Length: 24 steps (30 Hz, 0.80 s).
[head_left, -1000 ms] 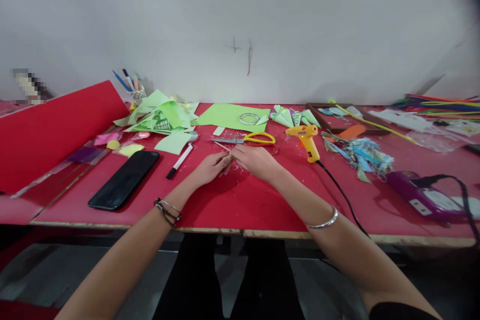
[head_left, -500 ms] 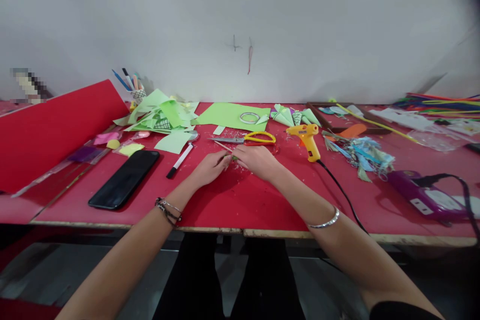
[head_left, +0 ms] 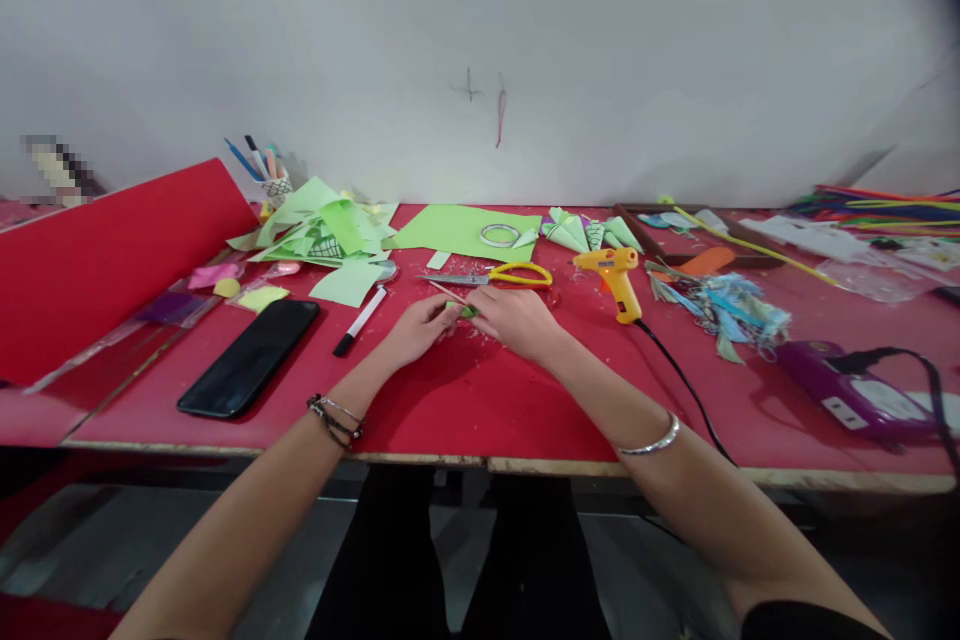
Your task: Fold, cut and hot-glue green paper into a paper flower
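Over the middle of the red table, my left hand (head_left: 418,330) pinches a small green piece (head_left: 466,311), its kind too small to make out. My right hand (head_left: 519,322) meets it from the other side, fingers curled around a thin pale stick (head_left: 446,293) that slants out to the upper left. The right fingertips also lie close against the green piece, partly hidden. Just beyond both hands lie scissors (head_left: 520,275) with yellow handles, blades pointing left. To the left of my left hand rests a white marker (head_left: 362,318) with a black cap.
A yellow glue gun (head_left: 615,282) with a black cord lies right of my hands. Further right are blue tassels (head_left: 739,310) and a purple power strip (head_left: 847,390). A black phone (head_left: 249,360) lies left. Green paper scraps (head_left: 330,230) and a tape roll (head_left: 500,236) are at the back.
The hands stay in nearly the same place. My left hand has shifted slightly left, and more of the green piece shows between the fingers.
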### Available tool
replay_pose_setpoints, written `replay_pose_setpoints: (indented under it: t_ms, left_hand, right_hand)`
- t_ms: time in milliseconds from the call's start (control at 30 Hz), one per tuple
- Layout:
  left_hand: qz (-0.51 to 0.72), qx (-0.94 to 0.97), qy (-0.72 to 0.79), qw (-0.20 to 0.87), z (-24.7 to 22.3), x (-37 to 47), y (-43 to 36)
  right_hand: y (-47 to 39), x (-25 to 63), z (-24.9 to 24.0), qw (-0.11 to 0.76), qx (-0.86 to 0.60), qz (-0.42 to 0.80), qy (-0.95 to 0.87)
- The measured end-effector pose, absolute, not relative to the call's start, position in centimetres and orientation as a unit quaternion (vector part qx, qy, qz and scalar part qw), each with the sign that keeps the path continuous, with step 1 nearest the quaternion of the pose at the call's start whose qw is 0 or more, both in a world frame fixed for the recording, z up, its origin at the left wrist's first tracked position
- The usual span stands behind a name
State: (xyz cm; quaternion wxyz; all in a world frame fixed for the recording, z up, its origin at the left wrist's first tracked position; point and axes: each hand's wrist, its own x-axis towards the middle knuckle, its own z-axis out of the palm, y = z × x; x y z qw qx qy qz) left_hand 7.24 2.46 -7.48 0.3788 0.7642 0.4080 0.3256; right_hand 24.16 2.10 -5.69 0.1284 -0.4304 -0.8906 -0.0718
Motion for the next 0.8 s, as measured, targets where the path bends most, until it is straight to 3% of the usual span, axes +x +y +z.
replay_pose_setpoints:
  t_ms: [367,800]
  left_hand:
    - [0.348,0.769,0.433,0.314,-7.6,7.0,2.6]
    - [0.376,0.729,0.466,0.332,-8.0,7.3,2.7]
  right_hand:
    - [3.5,24.6,-7.2,0.286,-0.380,0.295,-0.829]
    - [4.0,24.6,-7.8,0.319,-0.372,0.339,-0.803]
